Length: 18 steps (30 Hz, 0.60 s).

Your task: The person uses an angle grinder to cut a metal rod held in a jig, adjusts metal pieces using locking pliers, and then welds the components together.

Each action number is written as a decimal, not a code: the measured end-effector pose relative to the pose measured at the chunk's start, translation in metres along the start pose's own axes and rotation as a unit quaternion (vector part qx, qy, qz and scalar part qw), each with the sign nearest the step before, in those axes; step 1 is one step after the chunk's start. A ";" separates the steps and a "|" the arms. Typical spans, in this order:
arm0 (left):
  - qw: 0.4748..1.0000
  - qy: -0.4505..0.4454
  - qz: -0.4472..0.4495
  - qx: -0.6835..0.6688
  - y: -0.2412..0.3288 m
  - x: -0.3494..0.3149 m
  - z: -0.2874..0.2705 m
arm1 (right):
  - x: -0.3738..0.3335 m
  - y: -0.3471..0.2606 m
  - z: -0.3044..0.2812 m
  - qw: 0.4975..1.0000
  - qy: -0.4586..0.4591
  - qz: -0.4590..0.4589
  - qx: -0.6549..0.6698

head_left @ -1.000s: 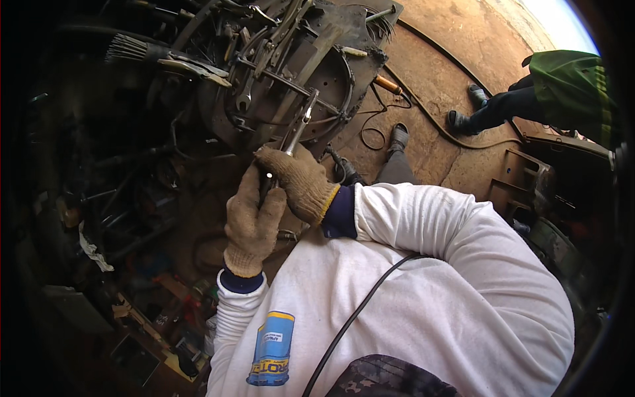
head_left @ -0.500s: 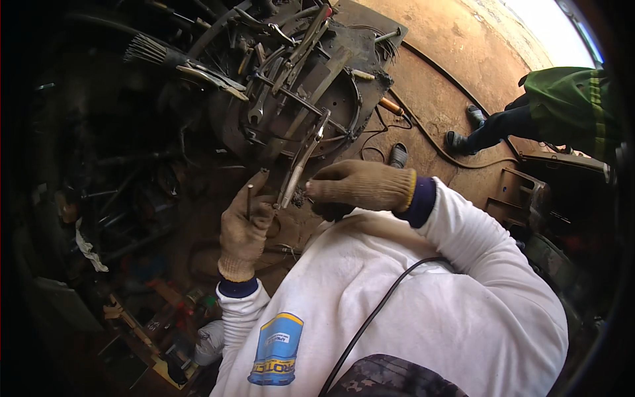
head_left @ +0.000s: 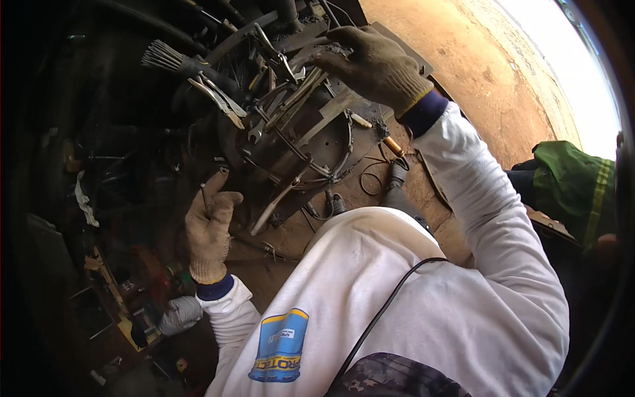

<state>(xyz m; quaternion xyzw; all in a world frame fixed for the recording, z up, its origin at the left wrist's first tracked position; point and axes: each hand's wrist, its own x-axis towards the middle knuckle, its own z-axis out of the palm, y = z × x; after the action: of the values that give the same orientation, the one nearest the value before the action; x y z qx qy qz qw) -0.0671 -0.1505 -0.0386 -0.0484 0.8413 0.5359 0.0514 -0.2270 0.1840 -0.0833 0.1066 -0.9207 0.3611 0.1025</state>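
My left hand (head_left: 210, 228), in a tan knit glove, is at the left of my body, below the metal bench. A thin metal rod (head_left: 204, 193) stands up between its fingers, and the index finger points forward. Out at the far side of the bench, my right hand (head_left: 380, 66), gloved alike, reaches over the pile of tools. Its fingertips are bent down among dark tools and blurred, so what they touch is unclear. Locking pliers (head_left: 281, 200) hang at the bench's near edge, between my hands and apart from both. More locking pliers (head_left: 274, 56) lie just left of the right fingertips.
On the bench are an open-end wrench (head_left: 255, 132), long-handled pliers (head_left: 218, 100) and a stiff-bristled brush (head_left: 165, 58). An orange-handled tool (head_left: 394, 145) with a cable is at its right edge. A person in a green jacket (head_left: 569, 185) is at the right. Dark clutter fills the left.
My right hand has moved from beside the near locking pliers to the bench's far side. The left hand has shifted left, still with the rod. The person in green appears lower in view.
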 end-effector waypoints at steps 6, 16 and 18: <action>0.994 0.100 0.013 0.031 0.055 -0.025 0.045 | 0.036 0.025 -0.016 0.991 -0.048 -0.037 0.115; 0.966 0.095 -0.042 -0.235 0.090 0.031 0.200 | -0.082 0.050 -0.021 0.847 -0.374 -0.153 0.346; 0.925 0.098 -0.086 -0.357 0.090 0.045 0.225 | -0.079 0.054 -0.025 0.863 -0.376 -0.119 0.317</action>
<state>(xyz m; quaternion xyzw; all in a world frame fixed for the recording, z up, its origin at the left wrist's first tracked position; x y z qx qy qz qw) -0.1166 0.0899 -0.0583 -0.1884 0.5875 0.7869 -0.0062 -0.1632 0.2498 -0.1212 0.3696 -0.7057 0.5508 -0.2490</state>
